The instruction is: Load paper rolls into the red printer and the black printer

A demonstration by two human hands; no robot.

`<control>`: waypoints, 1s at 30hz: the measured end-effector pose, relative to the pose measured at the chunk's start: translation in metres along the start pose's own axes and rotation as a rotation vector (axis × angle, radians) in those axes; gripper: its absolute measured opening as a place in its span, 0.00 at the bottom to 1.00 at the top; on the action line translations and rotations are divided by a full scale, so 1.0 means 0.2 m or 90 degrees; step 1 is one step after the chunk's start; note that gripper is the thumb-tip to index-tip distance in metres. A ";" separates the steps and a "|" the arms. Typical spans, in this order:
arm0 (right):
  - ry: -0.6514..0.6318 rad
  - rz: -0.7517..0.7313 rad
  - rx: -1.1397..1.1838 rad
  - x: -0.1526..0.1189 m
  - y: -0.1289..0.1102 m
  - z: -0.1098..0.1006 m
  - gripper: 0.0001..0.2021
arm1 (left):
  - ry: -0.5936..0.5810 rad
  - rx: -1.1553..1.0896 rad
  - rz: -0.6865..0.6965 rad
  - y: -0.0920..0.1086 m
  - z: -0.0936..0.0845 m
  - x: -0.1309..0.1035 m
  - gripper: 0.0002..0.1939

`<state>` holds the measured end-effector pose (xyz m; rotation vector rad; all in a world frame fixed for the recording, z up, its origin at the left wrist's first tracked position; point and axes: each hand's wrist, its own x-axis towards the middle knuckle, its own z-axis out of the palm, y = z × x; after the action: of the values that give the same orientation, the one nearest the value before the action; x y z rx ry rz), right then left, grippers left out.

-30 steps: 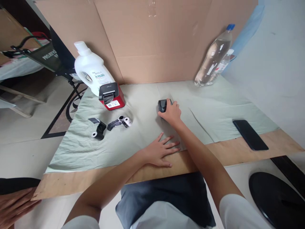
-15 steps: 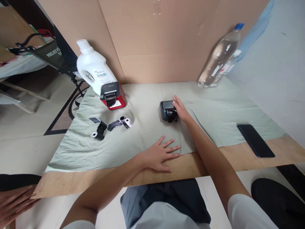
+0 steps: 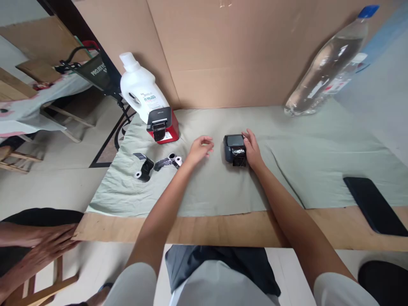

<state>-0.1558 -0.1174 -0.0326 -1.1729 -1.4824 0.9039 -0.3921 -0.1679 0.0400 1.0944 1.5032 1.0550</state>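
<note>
— Where is the small black box-shaped label printer (image 3: 235, 149)?

— On the pale green cloth (image 3: 302, 170) over the wooden tabletop (image 3: 207, 229), near the middle. My right hand (image 3: 253, 148) rests against its right side, fingers loosely open along it, not clamped.

— And your left hand (image 3: 199, 149)?

— It hovers just left of the printer, fingers loosely curled, holding nothing. The red and black printer (image 3: 161, 126) stands further left, before the white detergent bottle (image 3: 142, 94).

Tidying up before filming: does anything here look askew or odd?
Yes. The water bottle leans tilted against the cardboard backdrop rather than standing, and two label rolls lie loose and partly unwound on the cloth.
</note>
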 end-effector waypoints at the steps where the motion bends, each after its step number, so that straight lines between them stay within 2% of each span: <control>1: 0.004 0.010 0.008 0.00 0.00 0.00 0.39 | 0.036 -0.005 -0.004 0.01 0.01 0.07 0.16; 3: 0.008 0.033 0.025 0.01 0.01 0.00 0.40 | 0.046 -0.036 -0.030 0.02 0.04 0.16 0.19; 7: -0.005 0.044 0.032 0.01 0.03 -0.01 0.41 | -0.091 -0.059 -0.116 0.00 0.12 0.26 0.19; 9: -0.014 0.043 0.021 0.01 0.03 -0.01 0.41 | -0.122 -0.056 -0.133 -0.01 0.15 0.28 0.19; 16: 0.005 0.049 0.043 0.00 0.01 -0.01 0.40 | -0.164 -0.004 -0.092 0.00 0.17 0.30 0.21; 20: -0.004 0.043 0.019 0.01 0.04 -0.01 0.40 | -0.163 0.023 -0.110 -0.01 0.18 0.30 0.23; 24: 0.033 0.030 0.052 0.01 0.09 0.00 0.41 | -0.169 0.014 -0.145 -0.02 0.19 0.32 0.26; 30: 0.054 0.036 0.056 0.00 0.10 0.02 0.39 | -0.169 0.025 -0.145 -0.02 0.21 0.32 0.28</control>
<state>-0.1550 -0.1132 -0.0515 -1.1781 -1.3345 0.9368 -0.3600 -0.1018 0.0167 1.0184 1.4000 0.6961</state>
